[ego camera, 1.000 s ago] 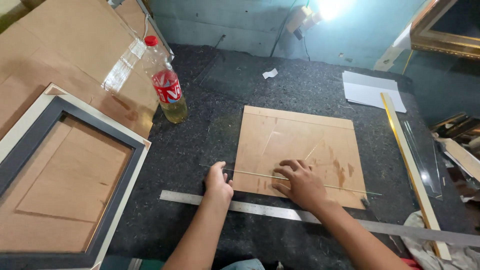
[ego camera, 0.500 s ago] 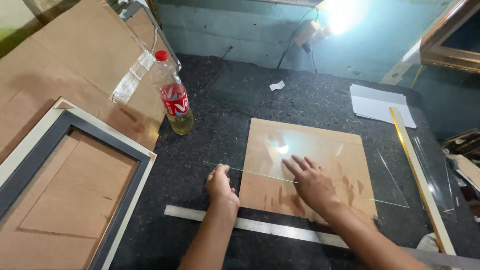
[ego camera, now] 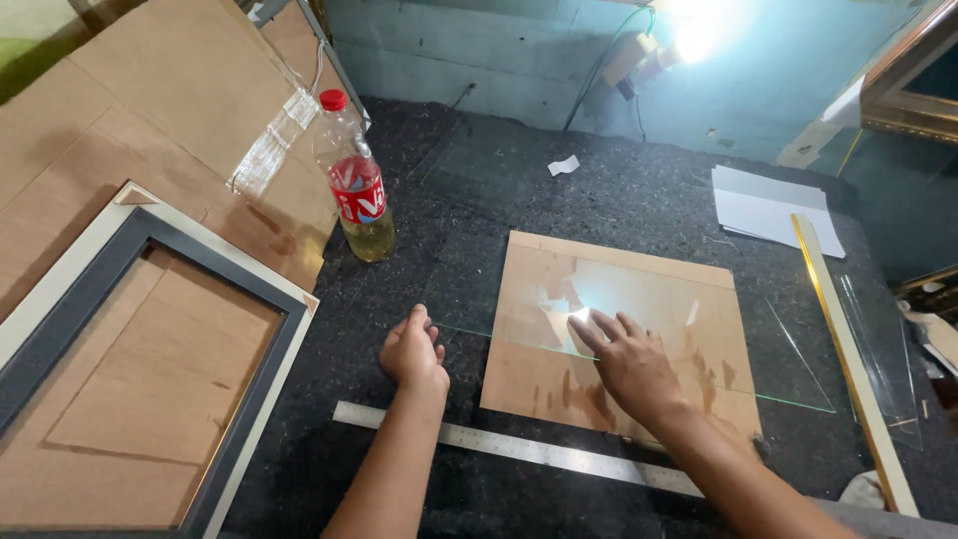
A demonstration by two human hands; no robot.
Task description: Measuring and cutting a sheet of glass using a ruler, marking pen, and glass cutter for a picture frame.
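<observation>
- Table point(ego camera: 559, 210) (dark, speckled) carries everything.
- Board point(ego camera: 649, 309) at centre.
- Ruler point(ego camera: 519, 449) at 6 o'clock.
- Bottle point(ego camera: 356, 190) at 10.
- Frame point(ego camera: 140, 369) at 8.
- Paper point(ego camera: 773, 210) at 2.
</observation>
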